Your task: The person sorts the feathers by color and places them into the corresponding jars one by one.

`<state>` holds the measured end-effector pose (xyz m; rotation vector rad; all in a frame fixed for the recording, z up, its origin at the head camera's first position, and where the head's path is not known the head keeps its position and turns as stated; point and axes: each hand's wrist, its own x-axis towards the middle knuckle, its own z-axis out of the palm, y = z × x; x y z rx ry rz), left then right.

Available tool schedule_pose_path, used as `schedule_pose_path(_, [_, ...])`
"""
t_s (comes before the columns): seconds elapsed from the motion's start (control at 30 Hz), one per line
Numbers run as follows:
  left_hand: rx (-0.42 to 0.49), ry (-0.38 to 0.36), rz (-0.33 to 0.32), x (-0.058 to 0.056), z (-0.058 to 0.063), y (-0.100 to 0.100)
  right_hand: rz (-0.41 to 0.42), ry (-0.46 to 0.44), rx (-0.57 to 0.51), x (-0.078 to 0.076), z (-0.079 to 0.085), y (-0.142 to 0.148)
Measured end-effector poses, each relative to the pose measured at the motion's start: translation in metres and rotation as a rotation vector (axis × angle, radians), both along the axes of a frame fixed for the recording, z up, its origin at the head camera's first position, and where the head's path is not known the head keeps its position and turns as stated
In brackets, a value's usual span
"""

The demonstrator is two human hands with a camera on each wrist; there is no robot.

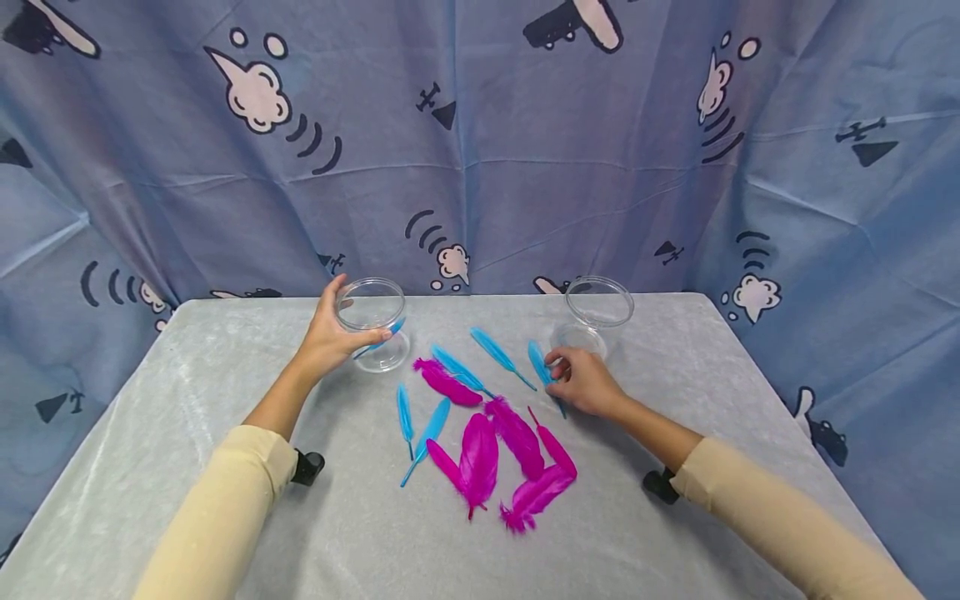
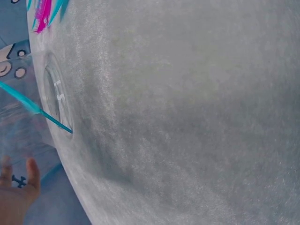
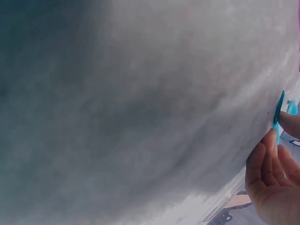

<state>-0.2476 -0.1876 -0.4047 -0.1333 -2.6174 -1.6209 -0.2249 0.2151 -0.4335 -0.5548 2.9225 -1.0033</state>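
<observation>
My left hand (image 1: 327, 340) holds a clear round container (image 1: 385, 360) at the table's back left, thumb across its near side and fingers round its left. A blue feather (image 2: 21, 98) slants inside, its quill low by the container's bottom in the left wrist view. Toward the back right, my right hand (image 1: 588, 383) pinches another blue feather (image 1: 537, 357) between thumb and fingertips; the right wrist view shows this feather (image 3: 280, 105) at the fingertips. Just behind that hand stands a second clear container (image 1: 600, 321), its lower part partly covered by the hand.
Several more blue feathers (image 1: 491, 343) lie across the middle of the grey-white cloth (image 1: 315, 525). Several magenta feathers (image 1: 478, 458) are spread nearer the front, some overlapping. A patterned blue curtain (image 1: 510, 208) hangs right behind the table's back edge.
</observation>
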Motion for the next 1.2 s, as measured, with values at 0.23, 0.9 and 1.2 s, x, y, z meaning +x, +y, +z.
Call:
schedule_pose_path(0.23, [-0.009,-0.008,0.006,0.000,0.000,0.000,-0.030,0.031,0.006,-0.002,-0.005,-0.004])
schedule_pose_path(0.9, [-0.010,-0.018,0.007,0.000,0.001,0.001,-0.074,-0.005,-0.034,-0.005,0.000,-0.014])
schedule_pose_path(1.2, [-0.007,-0.025,0.007,0.001,0.001,0.000,-0.041,-0.163,-0.207,-0.008,0.012,-0.017])
